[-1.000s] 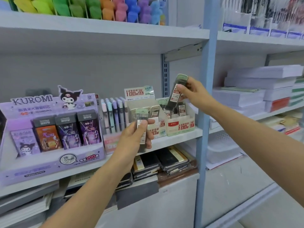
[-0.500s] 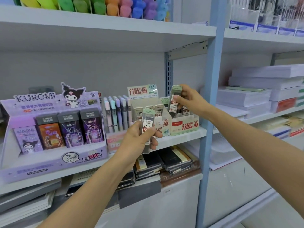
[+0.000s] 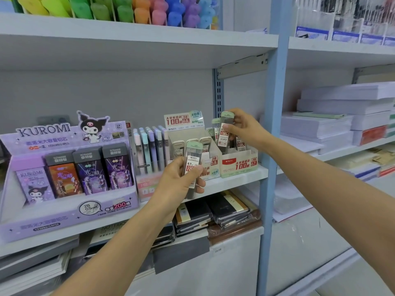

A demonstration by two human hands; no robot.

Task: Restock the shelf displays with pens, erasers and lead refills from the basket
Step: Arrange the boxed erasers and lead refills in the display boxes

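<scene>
1. Your right hand [image 3: 243, 130] pinches a clear plastic lead refill case with a pale green cap [image 3: 224, 133]. The case is upright, its lower end at the mouth of the white card display box printed "100" and "2B 0.7" [image 3: 237, 164], among the cases standing there.
2. Your left hand [image 3: 175, 184] grips a second clear green-capped refill case [image 3: 192, 161], fingers curled round it. It sits in front of the white shelf board [image 3: 239, 177], in no box. Its label reads "M&G" and "0.7".
3. Step in hand, as I read it: loading 0.7 refills. Next: seat the right case straight down into a free slot, let go, then feed in the left one.
4. Watch the neighbouring white box marked "2B 0.5" [image 3: 211, 166]; its header card [image 3: 183, 120] reads "100" and "2B 0.5". It looks wrong for these.
5. Further left: pastel pens [image 3: 149, 146], then a purple card display reading "KUROMI", "2B 0.5mm", "200" [image 3: 64, 210].
6. Basket not in view.
</scene>
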